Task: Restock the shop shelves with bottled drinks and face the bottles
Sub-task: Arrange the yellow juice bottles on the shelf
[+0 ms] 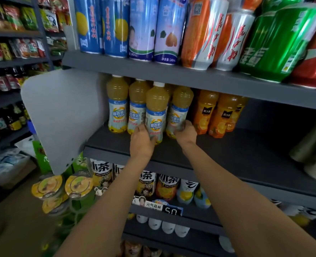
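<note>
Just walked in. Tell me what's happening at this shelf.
A person is stocking the middle shelf with juice bottles. The left hand grips the front yellow juice bottle near its base; the right hand holds the bottle beside it. Orange juice bottles stand to their right, with bare shelf beyond.

Both bare forearms reach forward and upward, converging slightly as they rise. The left hand [142, 140], back toward the camera, curls its fingers around the lower part of a bottle [156, 112], thumb on the near side. The right hand [186, 132], set just beside it at a similar height, wraps its fingers around the base of a neighbouring bottle [179, 110].
</note>
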A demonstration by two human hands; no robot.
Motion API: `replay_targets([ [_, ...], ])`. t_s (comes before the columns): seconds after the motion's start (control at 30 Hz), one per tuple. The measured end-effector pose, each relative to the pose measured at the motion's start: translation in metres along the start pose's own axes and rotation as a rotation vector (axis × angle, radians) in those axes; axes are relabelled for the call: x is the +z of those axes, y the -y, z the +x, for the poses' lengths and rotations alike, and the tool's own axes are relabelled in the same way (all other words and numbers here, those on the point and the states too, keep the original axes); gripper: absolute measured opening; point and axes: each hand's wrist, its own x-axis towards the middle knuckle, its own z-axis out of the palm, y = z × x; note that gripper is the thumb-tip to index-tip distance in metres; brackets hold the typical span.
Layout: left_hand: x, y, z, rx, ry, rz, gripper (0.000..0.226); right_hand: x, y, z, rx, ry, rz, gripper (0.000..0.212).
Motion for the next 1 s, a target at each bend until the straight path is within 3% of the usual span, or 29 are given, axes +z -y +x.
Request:
replay_targets([
  [0.17,0.013,-0.005,-0.008,-0.002,-0.085,0.036,0.066,-0.016,-0.017,-0.012,-0.048,0.125,-0.005,0.057],
  [0.3,0.014,-0.010,-0.022,-0.011,-0.189,-0.028,0.060,-0.040,-0.028,-0.029,-0.144,0.142,0.006,0.045],
  [0.4,0.027,-0.026,-0.058,0.183,-0.366,-0.148,0.043,-0.076,-0.050,-0.046,-0.276,0.115,-0.092,0.039],
  [0.47,0.045,-0.039,-0.094,0.303,-0.339,-0.254,0.034,-0.108,-0.070,-0.059,-0.397,0.052,-0.182,0.035],
  [0.6,0.105,-0.052,-0.185,0.408,-0.147,-0.302,0.027,-0.186,-0.121,-0.100,-0.522,0.039,-0.238,0.032],
  [0.73,0.186,-0.048,-0.282,0.357,0.289,-0.177,0.030,-0.257,-0.211,-0.154,-0.465,0.049,-0.259,0.026],
  [0.8,0.230,-0.045,-0.325,0.252,0.540,-0.017,0.033,-0.284,-0.277,-0.177,-0.359,0.086,-0.312,0.023],
  [0.87,0.272,-0.038,-0.368,0.138,0.744,0.089,0.033,-0.305,-0.354,-0.201,-0.177,0.223,-0.405,0.019],
  [1.0,0.340,-0.013,-0.454,-0.074,0.988,0.189,0.032,-0.335,-0.490,-0.261,0.155,0.524,-0.546,0.023],
])
